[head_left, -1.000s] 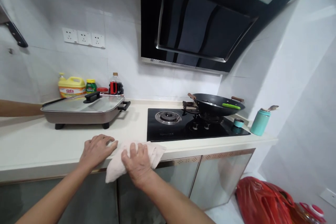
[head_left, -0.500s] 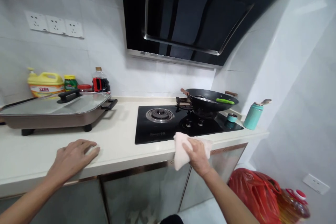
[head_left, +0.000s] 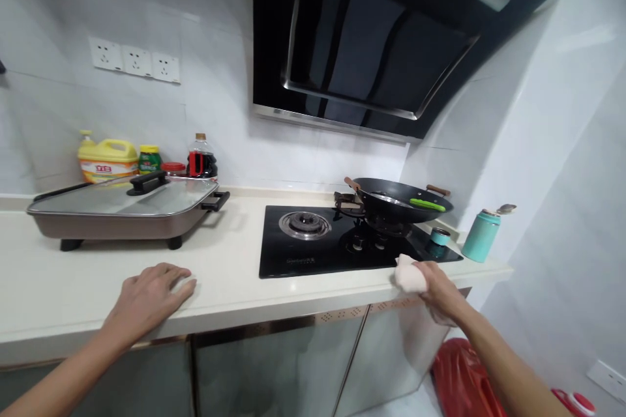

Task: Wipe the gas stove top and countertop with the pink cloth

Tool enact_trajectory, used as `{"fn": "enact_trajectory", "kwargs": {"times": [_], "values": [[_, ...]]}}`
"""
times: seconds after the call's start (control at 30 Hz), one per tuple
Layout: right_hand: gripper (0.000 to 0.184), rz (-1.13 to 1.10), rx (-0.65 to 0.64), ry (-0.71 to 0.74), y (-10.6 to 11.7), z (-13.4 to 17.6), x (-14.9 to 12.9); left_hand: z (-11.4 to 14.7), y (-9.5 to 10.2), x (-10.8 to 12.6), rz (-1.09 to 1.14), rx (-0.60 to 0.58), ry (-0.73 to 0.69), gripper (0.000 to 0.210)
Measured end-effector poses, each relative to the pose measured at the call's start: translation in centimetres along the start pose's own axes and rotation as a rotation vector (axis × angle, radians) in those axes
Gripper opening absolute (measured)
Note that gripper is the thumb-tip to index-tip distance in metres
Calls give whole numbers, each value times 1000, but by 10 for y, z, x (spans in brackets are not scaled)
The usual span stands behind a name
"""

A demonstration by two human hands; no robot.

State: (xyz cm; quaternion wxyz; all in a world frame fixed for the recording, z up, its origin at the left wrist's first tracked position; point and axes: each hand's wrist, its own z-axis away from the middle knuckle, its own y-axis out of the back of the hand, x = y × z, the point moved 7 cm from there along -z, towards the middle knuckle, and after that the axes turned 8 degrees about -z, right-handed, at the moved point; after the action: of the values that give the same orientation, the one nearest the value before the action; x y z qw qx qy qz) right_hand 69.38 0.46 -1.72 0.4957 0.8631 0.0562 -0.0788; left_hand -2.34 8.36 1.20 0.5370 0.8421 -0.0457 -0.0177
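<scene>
A pale pink cloth [head_left: 409, 275] is bunched in my right hand [head_left: 437, 287], whose fingers are wrapped round it at the counter's front edge. Part of the cloth hangs below that hand. Just behind it lies the black glass gas stove [head_left: 313, 259]. My left hand [head_left: 150, 296] rests on the white countertop [head_left: 229, 273] with the thumb apart from the fingers and nothing seen in it. Behind the left hand stands a brown electric pan [head_left: 122, 225] with a glass lid.
A black wok [head_left: 391, 199] with a green-handled utensil [head_left: 427, 204] sits on the right burner. Beside it are a small teal cup [head_left: 440, 236] and a teal flask [head_left: 482, 236]. Bottles, including yellow detergent [head_left: 108, 159], line the wall. A range hood [head_left: 376, 45] hangs overhead.
My right hand has moved right along the counter edge with the cloth, which is now more bunched. My left hand stays on the counter. The camera view has shifted slightly.
</scene>
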Motion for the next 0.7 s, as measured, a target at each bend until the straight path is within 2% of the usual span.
{"fn": "enact_trajectory", "kwargs": {"times": [0.1,0.17,0.2,0.3,0.37,0.43,0.57,0.7], "values": [[71,-64,103,-237,24,-27,13,0,0,0,-12,1,-5,50],[85,-24,148,-324,28,-43,13,0,1,2,-8,-13,-3,51],[86,-7,135,-330,24,-49,9,1,2,3,-5,-19,-2,51],[64,38,82,-229,4,-59,-18,2,5,5,-6,-23,11,51],[43,84,99,-60,-7,-57,-48,3,6,6,-2,-20,13,51],[32,114,126,87,-17,-52,-82,4,5,6,10,-13,13,50],[37,119,111,194,-32,-50,-143,3,2,3,2,3,9,50],[35,147,94,246,-32,-54,-189,3,-4,0,-15,7,-10,51]]}}
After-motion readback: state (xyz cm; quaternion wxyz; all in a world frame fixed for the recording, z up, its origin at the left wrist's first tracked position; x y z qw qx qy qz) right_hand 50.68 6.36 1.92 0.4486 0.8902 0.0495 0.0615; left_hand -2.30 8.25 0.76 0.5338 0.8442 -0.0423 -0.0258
